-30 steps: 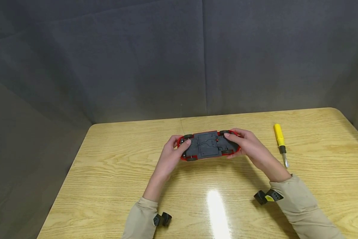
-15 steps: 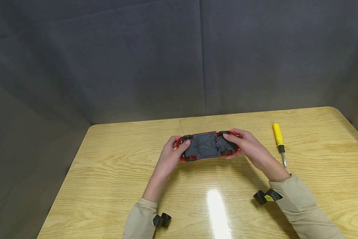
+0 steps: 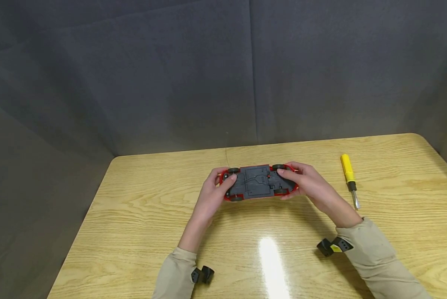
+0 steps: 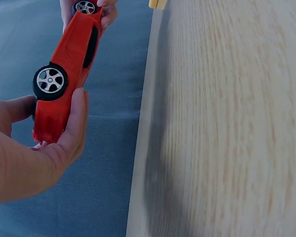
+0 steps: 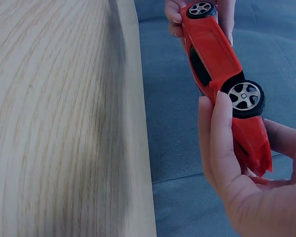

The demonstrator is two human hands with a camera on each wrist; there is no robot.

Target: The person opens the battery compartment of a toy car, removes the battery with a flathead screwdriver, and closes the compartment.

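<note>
The red toy car (image 3: 258, 182) is held belly-up above the wooden table (image 3: 141, 216); my left hand (image 3: 212, 195) and right hand (image 3: 313, 185) each grip one end. I judge this an inspection step; next, reaching the yellow screwdriver (image 3: 348, 172) requires freeing the right hand.

Red toy car (image 3: 258, 182), yellow-handled screwdriver (image 3: 348, 173).

One red toy car (image 3: 258, 182) is held above the table (image 3: 133, 216); one yellow screwdriver (image 3: 348, 174) lies right of it.
</note>
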